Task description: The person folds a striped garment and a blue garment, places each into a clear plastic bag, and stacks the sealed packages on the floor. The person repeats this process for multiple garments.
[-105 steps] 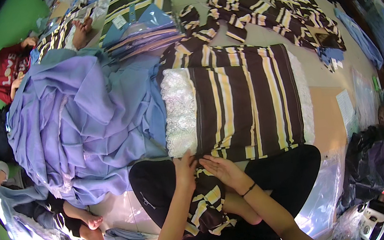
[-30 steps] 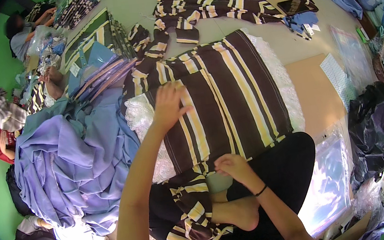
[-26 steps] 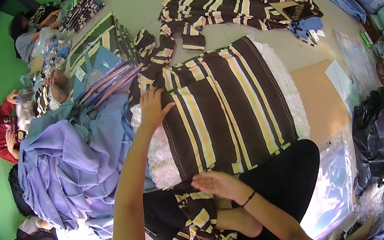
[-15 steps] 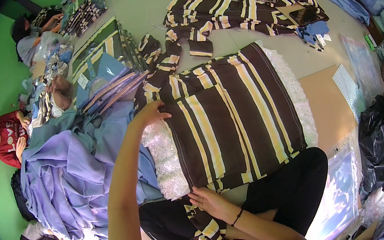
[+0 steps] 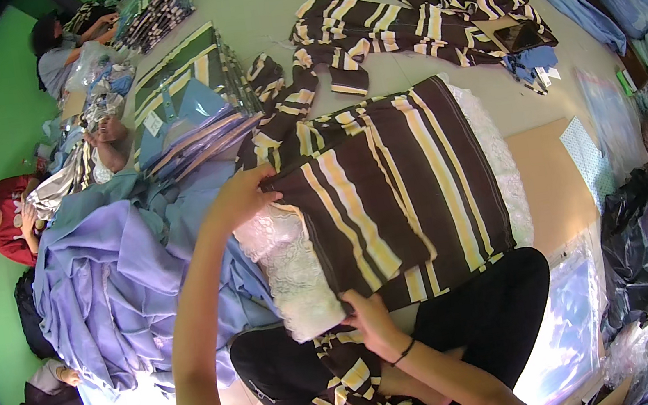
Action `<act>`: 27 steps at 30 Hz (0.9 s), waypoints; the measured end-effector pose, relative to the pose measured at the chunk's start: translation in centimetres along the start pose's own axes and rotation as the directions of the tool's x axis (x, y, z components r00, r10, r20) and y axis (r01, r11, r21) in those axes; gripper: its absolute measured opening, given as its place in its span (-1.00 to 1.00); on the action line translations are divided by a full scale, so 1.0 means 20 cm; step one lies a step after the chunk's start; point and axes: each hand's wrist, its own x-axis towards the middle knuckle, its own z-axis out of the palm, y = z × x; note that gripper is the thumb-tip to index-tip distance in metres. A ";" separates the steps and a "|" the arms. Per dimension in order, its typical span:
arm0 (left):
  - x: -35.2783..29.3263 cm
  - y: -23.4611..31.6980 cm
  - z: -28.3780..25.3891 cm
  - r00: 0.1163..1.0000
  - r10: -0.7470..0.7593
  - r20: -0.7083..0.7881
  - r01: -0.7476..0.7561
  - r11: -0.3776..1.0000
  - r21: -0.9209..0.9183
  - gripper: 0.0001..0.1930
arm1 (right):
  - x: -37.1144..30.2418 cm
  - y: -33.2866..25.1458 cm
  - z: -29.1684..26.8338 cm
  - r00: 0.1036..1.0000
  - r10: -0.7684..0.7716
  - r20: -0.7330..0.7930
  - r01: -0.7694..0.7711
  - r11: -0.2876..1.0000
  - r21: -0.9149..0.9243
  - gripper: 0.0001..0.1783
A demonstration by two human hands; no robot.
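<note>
Dark brown cloth, striped in yellow and white: one garment (image 5: 454, 184), laid before the seated person, its near edge at the black-clad legs (image 5: 509, 284). White lace (image 5: 287, 266) is shown along the left end, a second lace edge (image 5: 510, 184) along the right. The far corner of the upper layer is pinched by the left hand (image 5: 245, 197), thumb and fingers closed on it; the near corner is gripped likewise by the right hand (image 5: 371, 320). Between them the edge is held raised and slanted. Progress, as judged: partly done, the body spread and layered; the upper layer not yet flat, a sleeve-like length (image 5: 297, 100) left loose beyond, and striped cloth (image 5: 349, 381) left bunched over the lap, its join to the garment unclear. Also listed: lilac-blue fabric (image 5: 127, 272), heaped at left; bagged folded clothes (image 5: 196, 117), stacked beyond it; brown cardboard (image 5: 543, 201), laid at right; black plastic bag (image 5: 640, 241), crumpled farther right; clear plastic sleeves (image 5: 559, 310), placed near the right knee.
</note>
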 end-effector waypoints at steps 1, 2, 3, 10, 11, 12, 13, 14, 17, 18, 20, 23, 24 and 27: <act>-0.07 0.07 -0.02 0.995 -0.041 -0.087 0.043 0.999 0.029 -0.68 | -0.01 -0.04 -0.02 1.000 -0.030 -0.006 0.030 1.000 -0.003 -0.79; -0.14 0.13 -0.03 0.982 -0.076 -0.174 0.087 0.995 0.053 -0.69 | -0.01 -0.09 -0.05 0.998 -0.037 -0.047 0.035 0.998 -0.049 -0.75; -0.20 0.20 -0.02 0.960 -0.099 -0.261 0.106 0.994 0.012 -0.69 | -0.01 -0.14 -0.08 0.996 -0.090 -0.024 0.088 0.994 -0.063 -0.71; -0.31 0.59 0.37 0.869 -0.177 -0.462 0.215 0.976 0.031 -0.72 | 0.24 -0.28 -0.23 0.930 -0.202 0.308 0.149 0.971 0.187 -0.64; -0.30 0.63 0.44 0.879 -0.125 -0.461 0.164 0.986 0.044 -0.79 | 0.26 -0.28 -0.24 0.929 -0.217 0.301 0.189 0.975 0.121 -0.64; -0.31 0.68 0.52 0.885 -0.089 -0.457 0.192 0.964 0.184 -0.84 | 0.27 -0.28 -0.26 0.933 -0.239 0.270 0.231 0.971 0.063 -0.64; -0.31 0.72 0.60 0.898 -0.041 -0.439 0.162 0.957 0.241 -0.85 | 0.28 -0.27 -0.27 0.931 -0.233 0.281 0.226 0.972 0.057 -0.64; -0.33 0.77 0.68 0.915 -0.040 -0.403 0.153 0.955 0.253 -0.83 | 0.28 -0.27 -0.28 0.934 -0.235 0.271 0.227 0.972 0.059 -0.64; -0.33 0.83 0.84 0.852 0.054 -0.521 0.028 0.988 0.149 -0.80 | 0.29 -0.25 -0.31 0.933 -0.185 0.310 0.125 0.971 0.204 -0.57; -0.33 0.84 0.87 0.853 0.047 -0.520 0.039 0.987 0.153 -0.79 | 0.28 -0.25 -0.32 0.929 -0.143 0.341 0.044 0.958 0.282 -0.55; -0.33 0.86 0.89 0.870 0.008 -0.493 0.075 0.986 0.147 -0.75 | 0.27 -0.23 -0.34 0.923 -0.099 0.372 -0.024 0.949 0.313 -0.51; -0.33 0.85 0.85 0.949 -0.079 -0.305 0.108 0.991 0.080 -0.73 | 0.27 -0.22 -0.35 0.925 -0.094 0.369 0.031 0.985 0.171 -0.49; -0.33 0.84 0.82 0.969 -0.100 -0.226 0.106 0.994 0.017 -0.71 | 0.27 -0.21 -0.35 0.935 -0.119 0.335 0.059 0.981 0.183 -0.55; -0.32 0.76 0.73 0.983 -0.114 -0.146 0.099 0.990 -0.103 -0.62 | 0.28 -0.21 -0.34 0.943 -0.170 0.285 0.102 0.965 0.240 -0.63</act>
